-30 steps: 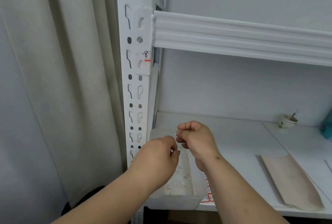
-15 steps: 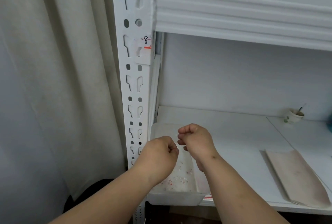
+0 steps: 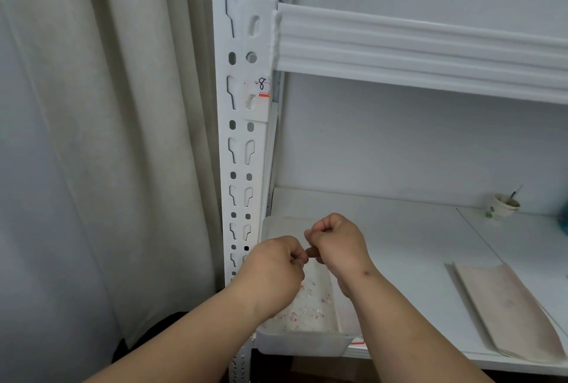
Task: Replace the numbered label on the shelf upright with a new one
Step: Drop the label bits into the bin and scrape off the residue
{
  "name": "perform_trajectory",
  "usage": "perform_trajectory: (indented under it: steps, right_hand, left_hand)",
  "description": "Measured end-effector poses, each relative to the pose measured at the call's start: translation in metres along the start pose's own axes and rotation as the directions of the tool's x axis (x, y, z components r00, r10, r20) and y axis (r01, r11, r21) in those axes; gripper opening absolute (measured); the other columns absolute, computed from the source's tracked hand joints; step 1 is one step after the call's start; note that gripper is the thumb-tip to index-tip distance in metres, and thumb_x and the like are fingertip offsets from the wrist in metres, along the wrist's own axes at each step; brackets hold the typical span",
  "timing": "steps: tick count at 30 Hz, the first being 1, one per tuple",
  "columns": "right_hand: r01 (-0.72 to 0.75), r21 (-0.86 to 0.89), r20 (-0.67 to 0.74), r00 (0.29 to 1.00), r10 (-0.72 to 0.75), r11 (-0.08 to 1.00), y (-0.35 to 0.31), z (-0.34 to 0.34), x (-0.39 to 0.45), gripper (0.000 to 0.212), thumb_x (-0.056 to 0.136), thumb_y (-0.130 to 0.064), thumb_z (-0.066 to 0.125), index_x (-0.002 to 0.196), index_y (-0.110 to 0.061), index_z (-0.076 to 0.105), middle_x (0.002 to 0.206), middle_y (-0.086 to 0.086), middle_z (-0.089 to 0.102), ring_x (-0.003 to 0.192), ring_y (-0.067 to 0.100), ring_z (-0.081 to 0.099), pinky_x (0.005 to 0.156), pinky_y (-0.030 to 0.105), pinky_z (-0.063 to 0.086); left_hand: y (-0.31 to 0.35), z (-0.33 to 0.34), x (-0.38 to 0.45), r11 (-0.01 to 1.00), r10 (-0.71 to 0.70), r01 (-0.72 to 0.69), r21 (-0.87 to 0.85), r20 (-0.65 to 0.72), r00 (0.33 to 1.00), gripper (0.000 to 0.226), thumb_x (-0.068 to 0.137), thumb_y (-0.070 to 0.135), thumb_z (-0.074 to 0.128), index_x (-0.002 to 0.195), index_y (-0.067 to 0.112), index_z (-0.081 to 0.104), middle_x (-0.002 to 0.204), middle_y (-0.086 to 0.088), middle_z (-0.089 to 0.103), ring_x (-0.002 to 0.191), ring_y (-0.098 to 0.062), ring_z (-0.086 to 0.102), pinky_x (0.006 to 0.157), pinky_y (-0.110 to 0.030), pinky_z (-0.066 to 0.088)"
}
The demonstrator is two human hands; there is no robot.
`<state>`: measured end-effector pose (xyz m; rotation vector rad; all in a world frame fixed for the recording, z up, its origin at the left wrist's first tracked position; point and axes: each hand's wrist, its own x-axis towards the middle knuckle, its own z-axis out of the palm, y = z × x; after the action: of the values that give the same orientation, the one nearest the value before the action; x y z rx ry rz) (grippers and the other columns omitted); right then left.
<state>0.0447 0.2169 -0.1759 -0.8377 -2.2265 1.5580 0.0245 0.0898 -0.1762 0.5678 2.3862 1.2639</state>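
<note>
A small white label [image 3: 262, 87] with a handwritten 8 and a red stripe sticks on the white slotted shelf upright [image 3: 242, 143], just under the upper beam. Well below it, my left hand [image 3: 273, 272] and my right hand [image 3: 338, 244] are held close together above a white plastic tray [image 3: 302, 342]. Both have curled fingers with the fingertips nearly touching each other. Whatever they pinch is hidden between the fingers. Small red and white paper scraps lie in the tray.
A beige curtain [image 3: 123, 136] hangs left of the upright. On the lower shelf board [image 3: 415, 244] lie a pale folded paper bag [image 3: 510, 312] at the right and a small cup [image 3: 502, 205] at the back. The upper shelf beam [image 3: 430, 47] runs to the right.
The view first dropped, then rose again. My hands stayed together over the tray, with the fingertips working slightly.
</note>
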Motion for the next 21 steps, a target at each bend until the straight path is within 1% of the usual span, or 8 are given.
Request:
perform_trajectory:
  steps: [1, 3, 5, 6, 9, 12, 16, 21]
  right_hand:
    - [-0.002, -0.011, -0.002, 1.0, 0.002, 1.0, -0.002, 0.0, -0.001, 0.009, 0.086, -0.006, 0.057, 0.08, -0.013, 0.058, 0.08, 0.004, 0.066, 0.065, 0.018, 0.07, 0.062, 0.03, 0.05]
    - [-0.003, -0.036, -0.002, 1.0, 0.003, 0.999, -0.003, 0.0, -0.002, 0.021, 0.084, 0.0, 0.05, 0.079, -0.017, 0.06, 0.084, 0.002, 0.067, 0.076, 0.018, 0.07, 0.064, 0.029, 0.05]
    - [-0.003, -0.055, -0.001, 1.0, 0.003, 0.998, -0.004, 0.0, -0.004, 0.029, 0.079, 0.005, 0.048, 0.077, -0.021, 0.062, 0.087, 0.002, 0.068, 0.086, 0.021, 0.068, 0.066, 0.029, 0.049]
    - [-0.004, -0.055, -0.004, 1.0, 0.004, 0.998, -0.005, -0.001, -0.006, 0.028, 0.077, 0.006, 0.051, 0.077, -0.02, 0.062, 0.086, 0.003, 0.068, 0.087, 0.023, 0.067, 0.065, 0.03, 0.05]
    - [-0.004, -0.007, -0.014, 1.0, 0.004, 1.0, -0.009, -0.005, -0.011, 0.013, 0.078, 0.0, 0.062, 0.08, -0.012, 0.06, 0.08, 0.005, 0.067, 0.075, 0.023, 0.067, 0.065, 0.034, 0.051]
    - [0.02, 0.046, -0.02, 1.0, -0.019, 0.999, -0.015, -0.007, -0.015, 0.009, 0.082, -0.003, 0.063, 0.082, -0.01, 0.057, 0.079, 0.005, 0.065, 0.064, 0.018, 0.067, 0.063, 0.032, 0.049]
    - [0.045, 0.057, -0.023, 0.999, -0.044, 0.997, -0.022, -0.006, -0.018, 0.011, 0.087, -0.001, 0.053, 0.088, -0.012, 0.057, 0.086, 0.006, 0.065, 0.068, 0.016, 0.07, 0.069, 0.038, 0.053]
    - [0.047, 0.058, -0.033, 0.998, -0.045, 0.997, -0.026, -0.005, -0.018, 0.012, 0.089, -0.003, 0.051, 0.088, -0.014, 0.056, 0.088, 0.006, 0.065, 0.068, 0.015, 0.07, 0.072, 0.039, 0.054]
  left_hand:
    - [0.001, -0.002, -0.002, 1.0, -0.004, 0.004, -0.011, 0.003, 1.0, 0.03, 0.092, 0.005, 0.042, 0.083, 0.025, 0.063, 0.09, -0.008, 0.07, 0.071, -0.022, 0.066, 0.072, -0.044, 0.06]
    - [0.003, -0.004, -0.005, 1.0, 0.001, -0.001, -0.031, 0.004, 1.0, 0.031, 0.091, 0.004, 0.042, 0.082, 0.026, 0.063, 0.087, -0.005, 0.069, 0.075, -0.026, 0.069, 0.071, -0.046, 0.06]
    - [0.006, -0.008, -0.01, 0.999, 0.007, -0.007, -0.045, -0.001, 1.0, 0.03, 0.09, 0.005, 0.043, 0.082, 0.025, 0.064, 0.086, -0.005, 0.069, 0.08, -0.029, 0.071, 0.071, -0.045, 0.061]
    - [0.007, -0.01, -0.012, 0.999, 0.012, -0.012, -0.046, -0.007, 1.0, 0.029, 0.09, 0.005, 0.044, 0.082, 0.024, 0.064, 0.087, -0.006, 0.07, 0.083, -0.03, 0.071, 0.07, -0.045, 0.061]
    - [0.01, -0.016, -0.019, 0.998, 0.031, -0.032, -0.055, -0.02, 0.999, 0.024, 0.089, 0.006, 0.047, 0.079, 0.021, 0.064, 0.086, -0.011, 0.071, 0.082, -0.03, 0.071, 0.069, -0.046, 0.06]
    - [0.012, -0.021, -0.023, 0.996, 0.034, -0.037, -0.085, -0.039, 0.999, 0.018, 0.089, 0.009, 0.053, 0.078, 0.019, 0.062, 0.084, -0.015, 0.072, 0.072, -0.025, 0.069, 0.066, -0.044, 0.06]
    - [0.018, -0.026, -0.027, 0.992, 0.041, -0.048, -0.118, -0.058, 0.997, 0.017, 0.089, 0.007, 0.051, 0.08, 0.017, 0.062, 0.084, -0.016, 0.071, 0.066, -0.018, 0.065, 0.067, -0.042, 0.059]
    - [0.019, -0.029, -0.033, 0.992, 0.045, -0.052, -0.118, -0.058, 0.997, 0.02, 0.089, 0.006, 0.049, 0.08, 0.018, 0.062, 0.085, -0.012, 0.071, 0.064, -0.015, 0.064, 0.066, -0.039, 0.059]
